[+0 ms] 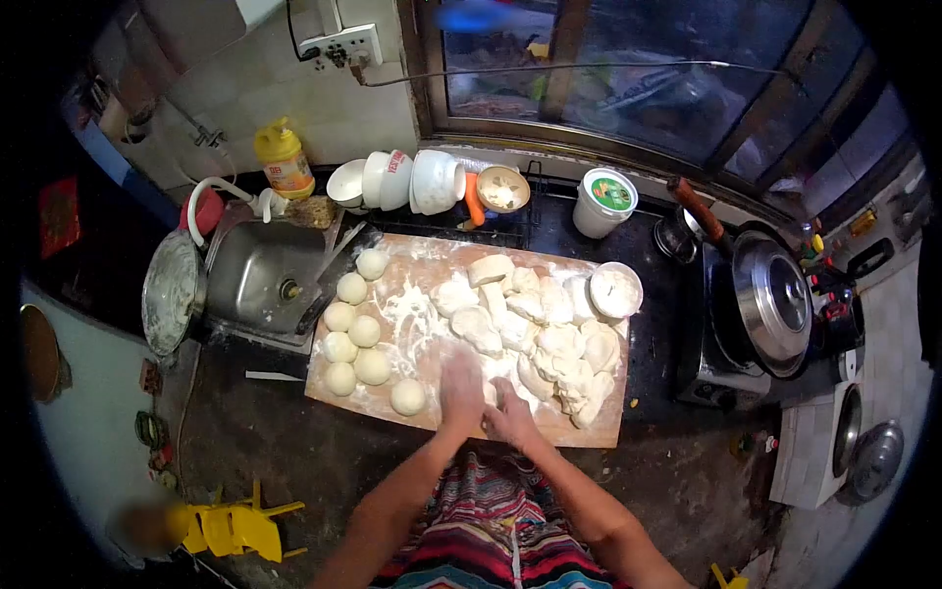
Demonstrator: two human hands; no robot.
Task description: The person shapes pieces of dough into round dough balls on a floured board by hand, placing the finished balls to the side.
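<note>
On a floured wooden board (388, 398), my left hand (461, 388) lies over the near edge area, blurred by motion, so its fingers are hard to read. My right hand (509, 416) is beside it, fingers curled round a small piece of dough (490, 393) that shows between the two hands. Several smooth round dough balls (365, 331) sit to the left. Beyond and to the right of my hands lie several rough, floured dough pieces (476, 329) and a larger dough heap (561, 358). A white bowl of flour (615, 291) stands at the board's far right.
A sink (257, 260) with a metal basin (175, 293) beside it is on the left. Stacked bowls (437, 184), a yellow bottle (283, 157) and a white tub (602, 203) line the back. A lidded pan (772, 290) sits on the stove at right; a yellow chair (235, 528) is behind.
</note>
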